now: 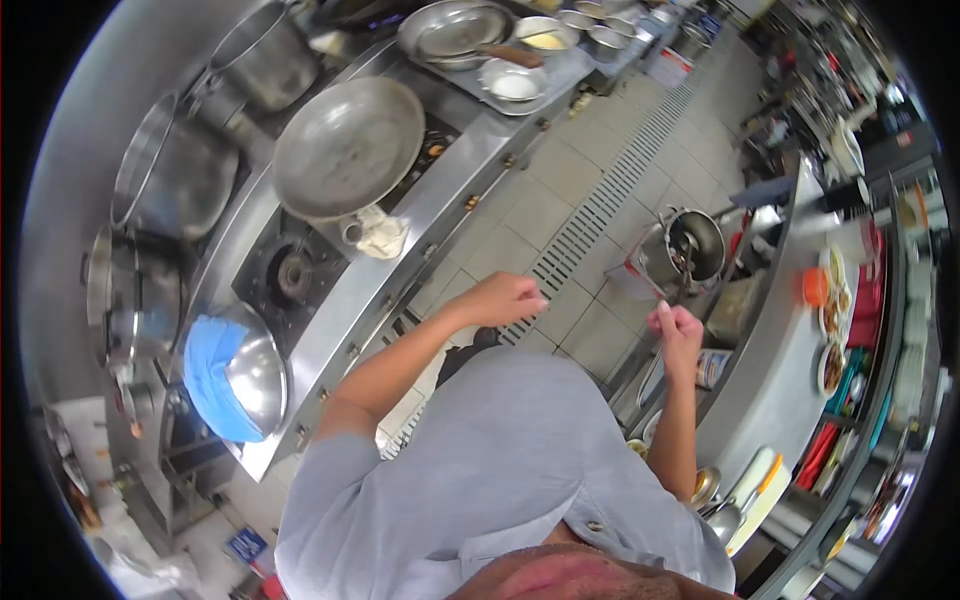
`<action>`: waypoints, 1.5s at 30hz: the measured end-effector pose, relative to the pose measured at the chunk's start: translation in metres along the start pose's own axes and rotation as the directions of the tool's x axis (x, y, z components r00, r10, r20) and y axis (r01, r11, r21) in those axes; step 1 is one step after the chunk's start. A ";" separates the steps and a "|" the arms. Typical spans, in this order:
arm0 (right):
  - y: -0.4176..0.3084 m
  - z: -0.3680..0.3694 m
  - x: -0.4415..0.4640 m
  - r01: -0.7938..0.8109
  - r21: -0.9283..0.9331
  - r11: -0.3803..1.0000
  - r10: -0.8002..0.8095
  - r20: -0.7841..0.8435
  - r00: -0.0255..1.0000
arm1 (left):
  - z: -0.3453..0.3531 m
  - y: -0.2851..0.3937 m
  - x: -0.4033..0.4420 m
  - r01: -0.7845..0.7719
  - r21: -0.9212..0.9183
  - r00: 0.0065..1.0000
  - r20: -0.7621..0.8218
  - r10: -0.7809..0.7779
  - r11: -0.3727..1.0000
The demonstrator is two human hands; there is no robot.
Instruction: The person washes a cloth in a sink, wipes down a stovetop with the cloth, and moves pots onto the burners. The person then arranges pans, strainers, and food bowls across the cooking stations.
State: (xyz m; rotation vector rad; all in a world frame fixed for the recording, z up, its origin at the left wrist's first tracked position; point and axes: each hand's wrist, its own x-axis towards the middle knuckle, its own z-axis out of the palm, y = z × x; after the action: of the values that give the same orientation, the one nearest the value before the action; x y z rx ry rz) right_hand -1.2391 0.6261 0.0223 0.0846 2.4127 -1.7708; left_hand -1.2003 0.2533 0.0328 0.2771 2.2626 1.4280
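Observation:
My left hand [507,300] is curled into a loose fist over the tiled floor, to the right of the stove's front edge. Nothing shows in its fingers. My right hand [678,328] is also closed, thumb uppermost, near the counter on the right; I see nothing held in it. Just beyond that hand stands a metal pot [690,245] with utensils inside. A wide frying pan [350,148] rests on the stove, a pale cloth [382,233] wrapped round its handle. Neither hand touches the pan or the pot.
Several steel pots [175,175] line the back of the stove at left. A steel bowl [258,385] with a blue cloth [213,375] sits near the burner [290,275]. A floor drain [600,200] runs along the aisle. The right counter [765,390] holds dishes and a knife [768,475].

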 end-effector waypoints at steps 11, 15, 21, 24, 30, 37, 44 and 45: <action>-0.055 0.232 0.108 0.004 -0.050 0.999 0.031 0.680 0.732 | -0.101 -0.113 -0.173 -0.006 -0.751 0.564 -0.548 -0.618 0.661; -0.048 0.283 0.132 0.091 -0.115 0.989 0.052 0.854 0.518 | -0.130 -0.104 -0.158 -0.173 -0.850 0.412 -0.521 -0.747 0.498; -0.057 0.327 0.141 0.308 -0.104 0.946 0.022 0.966 0.259 | -0.163 -0.133 -0.090 -0.191 -0.857 0.430 -0.511 -0.744 0.478; -0.039 0.334 0.145 0.339 -0.164 0.926 0.105 0.977 0.186 | -0.157 -0.106 -0.060 -0.196 -0.866 0.405 -0.500 -0.766 0.461; -0.013 0.344 0.135 0.284 -0.318 0.905 0.306 0.948 0.086 | -0.142 -0.118 -0.029 -0.426 -0.822 0.463 -0.557 -0.690 0.378; -0.024 0.395 0.057 0.463 -0.175 0.869 0.272 0.950 -0.153 | -0.068 -0.084 -0.145 -0.212 -0.682 0.390 -0.716 -0.579 0.700; -0.073 0.503 -0.113 0.544 0.271 0.794 -0.114 0.946 -0.305 | 0.113 -0.067 -0.372 0.017 -0.622 0.061 -0.781 -0.621 0.783; -0.097 0.518 -0.146 0.635 0.295 0.714 -0.136 0.948 -0.287 | 0.141 -0.071 -0.399 0.008 -0.636 -0.002 -0.772 -0.636 0.772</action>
State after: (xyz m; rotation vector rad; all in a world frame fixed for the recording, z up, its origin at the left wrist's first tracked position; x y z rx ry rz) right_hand -1.0640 0.1096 -0.0160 -1.7357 1.2864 -0.6104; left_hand -0.7786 0.1768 0.0229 -1.9856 2.2442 2.0701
